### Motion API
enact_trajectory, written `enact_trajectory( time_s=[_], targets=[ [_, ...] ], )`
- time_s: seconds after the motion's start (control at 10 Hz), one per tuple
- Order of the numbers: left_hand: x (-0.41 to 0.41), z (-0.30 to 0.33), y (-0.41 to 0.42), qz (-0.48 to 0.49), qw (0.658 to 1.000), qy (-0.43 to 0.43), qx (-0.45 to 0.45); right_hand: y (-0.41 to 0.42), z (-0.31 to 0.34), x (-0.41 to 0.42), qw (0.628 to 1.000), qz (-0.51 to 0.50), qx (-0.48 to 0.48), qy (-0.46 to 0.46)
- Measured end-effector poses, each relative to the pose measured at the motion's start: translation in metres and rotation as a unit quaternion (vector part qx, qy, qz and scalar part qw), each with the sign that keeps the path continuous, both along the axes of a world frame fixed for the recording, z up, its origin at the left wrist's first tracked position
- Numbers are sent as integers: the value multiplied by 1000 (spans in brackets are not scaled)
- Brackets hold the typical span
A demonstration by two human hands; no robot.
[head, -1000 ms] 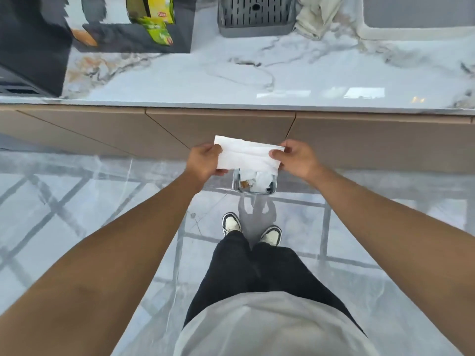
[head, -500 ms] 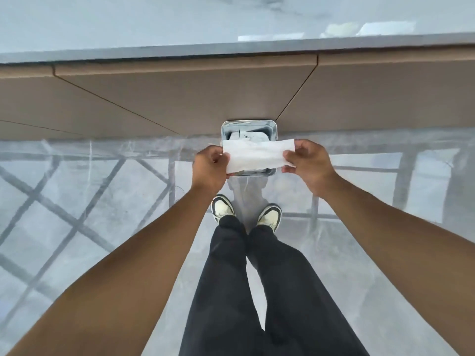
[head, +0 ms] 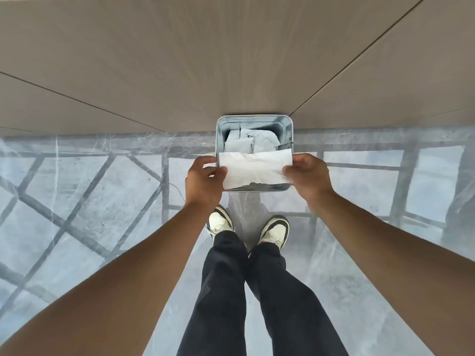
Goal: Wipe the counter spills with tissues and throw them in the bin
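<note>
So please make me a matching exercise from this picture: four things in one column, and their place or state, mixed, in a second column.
Things:
1. tissue
2. bin
3. used tissues
4. sneakers

Places or states:
A. lying inside the bin
B. held flat between the left hand and the right hand, above the bin opening
C. on the marble floor, just behind the bin
D. open, standing against the cabinet front

Pairs: 1-B, 2-D, 3-A, 4-C
</note>
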State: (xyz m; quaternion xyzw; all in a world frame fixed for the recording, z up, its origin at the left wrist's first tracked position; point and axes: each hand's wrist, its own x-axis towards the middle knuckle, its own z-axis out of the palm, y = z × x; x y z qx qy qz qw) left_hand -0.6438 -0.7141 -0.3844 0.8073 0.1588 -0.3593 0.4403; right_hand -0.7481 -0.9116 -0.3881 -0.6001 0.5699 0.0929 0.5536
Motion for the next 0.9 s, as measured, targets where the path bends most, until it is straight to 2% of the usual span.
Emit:
enact_trajectory(
  time_s=[0.4,0.6,0.7,0.9],
  targets=[
    [17,-22,-11,-72,997,-5,5,4,-26,9,998,33,-53,15],
    [17,-15,-12,-72,996,-49,17,4,-18,2,992,97,-69,50],
    [17,-8,-11,-82,995,-48,17,4,-11,1,991,96,-84,45],
    [17,20,-7,-147,985,-71,49,0,17,5,987,114,-108,31]
  ],
)
